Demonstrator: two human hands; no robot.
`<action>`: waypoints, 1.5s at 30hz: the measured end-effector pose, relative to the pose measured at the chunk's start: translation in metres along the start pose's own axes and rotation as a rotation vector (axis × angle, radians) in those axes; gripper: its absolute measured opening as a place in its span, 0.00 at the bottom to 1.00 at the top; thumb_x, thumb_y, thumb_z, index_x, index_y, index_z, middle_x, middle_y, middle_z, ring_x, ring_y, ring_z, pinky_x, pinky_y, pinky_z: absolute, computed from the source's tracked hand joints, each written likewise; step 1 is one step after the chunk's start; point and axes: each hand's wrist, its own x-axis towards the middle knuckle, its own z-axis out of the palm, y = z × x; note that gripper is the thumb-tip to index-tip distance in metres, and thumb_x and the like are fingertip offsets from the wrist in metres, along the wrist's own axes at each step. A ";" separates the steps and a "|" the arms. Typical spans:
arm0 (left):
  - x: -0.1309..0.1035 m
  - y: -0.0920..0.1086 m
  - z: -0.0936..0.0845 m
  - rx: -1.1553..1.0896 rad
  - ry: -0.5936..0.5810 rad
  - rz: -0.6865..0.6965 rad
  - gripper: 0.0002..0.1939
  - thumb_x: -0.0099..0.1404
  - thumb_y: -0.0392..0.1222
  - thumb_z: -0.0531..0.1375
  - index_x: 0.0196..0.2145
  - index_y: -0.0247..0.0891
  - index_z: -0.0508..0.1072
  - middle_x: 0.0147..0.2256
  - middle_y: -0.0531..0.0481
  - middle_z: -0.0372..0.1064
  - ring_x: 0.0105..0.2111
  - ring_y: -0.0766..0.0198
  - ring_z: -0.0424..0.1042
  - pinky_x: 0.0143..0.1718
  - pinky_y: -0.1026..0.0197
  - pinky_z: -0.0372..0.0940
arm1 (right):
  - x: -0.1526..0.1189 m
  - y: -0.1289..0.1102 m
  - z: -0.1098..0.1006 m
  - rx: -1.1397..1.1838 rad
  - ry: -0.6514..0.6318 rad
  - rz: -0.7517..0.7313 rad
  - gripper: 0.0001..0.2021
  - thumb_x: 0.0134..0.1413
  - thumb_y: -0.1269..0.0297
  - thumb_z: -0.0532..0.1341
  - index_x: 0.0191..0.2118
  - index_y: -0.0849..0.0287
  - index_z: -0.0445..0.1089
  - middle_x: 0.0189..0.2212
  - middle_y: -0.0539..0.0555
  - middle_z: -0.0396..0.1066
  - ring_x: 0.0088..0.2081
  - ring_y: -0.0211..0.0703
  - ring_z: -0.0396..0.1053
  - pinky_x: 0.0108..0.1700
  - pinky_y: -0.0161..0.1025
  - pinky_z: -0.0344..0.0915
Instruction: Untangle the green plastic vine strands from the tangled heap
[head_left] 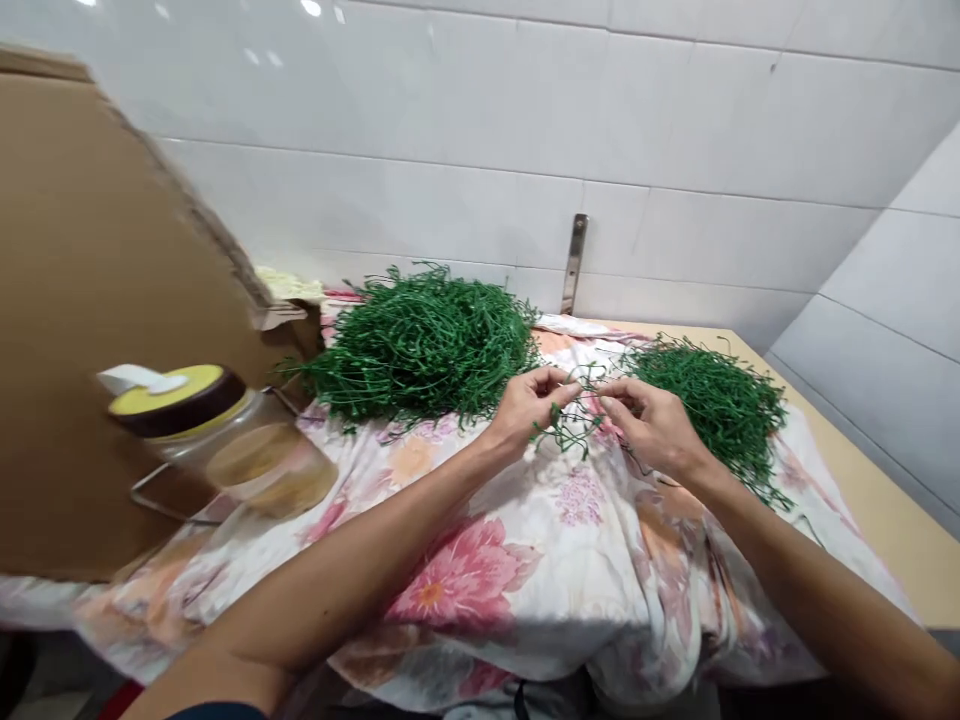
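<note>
Thin green stems (570,437) with small bud-like tips hang in a loose tangle between my two hands, above the floral cloth. My left hand (529,412) pinches some of them between thumb and fingers. Close on the right, my right hand (654,425) has its fingertips closed on the other side of the same stems. A large heap of similar green stems (427,345) lies to the left of my left hand. Behind and right of my right hand is a smaller heap of green stems (716,405). The exact grip points are partly hidden by the fingers.
A floral cloth (465,580) covers most of the table (885,500). On the left stands a clear jar (255,460) with a yellow and brown lid, beside a tall cardboard box (97,320). A metal strip (575,265) leans on the tiled wall (450,130).
</note>
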 end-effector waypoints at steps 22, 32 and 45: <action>0.001 -0.005 -0.006 0.170 -0.094 -0.019 0.22 0.56 0.58 0.68 0.29 0.32 0.75 0.22 0.56 0.60 0.23 0.71 0.55 0.25 0.65 0.50 | -0.002 0.014 0.008 0.216 0.025 0.040 0.12 0.65 0.57 0.61 0.44 0.58 0.78 0.41 0.56 0.79 0.37 0.43 0.76 0.38 0.39 0.73; -0.008 -0.016 0.009 0.113 -0.033 0.059 0.23 0.57 0.59 0.68 0.29 0.33 0.74 0.21 0.56 0.61 0.22 0.72 0.57 0.24 0.66 0.52 | -0.010 0.013 0.009 0.162 0.089 0.007 0.13 0.64 0.54 0.63 0.43 0.58 0.78 0.42 0.57 0.78 0.39 0.44 0.74 0.41 0.40 0.71; -0.022 -0.006 0.012 0.532 -0.058 0.342 0.11 0.67 0.46 0.61 0.33 0.34 0.75 0.29 0.52 0.68 0.24 0.71 0.59 0.27 0.66 0.54 | -0.010 0.012 0.005 0.067 0.090 -0.107 0.10 0.63 0.57 0.64 0.35 0.58 0.75 0.35 0.56 0.74 0.34 0.43 0.70 0.35 0.40 0.66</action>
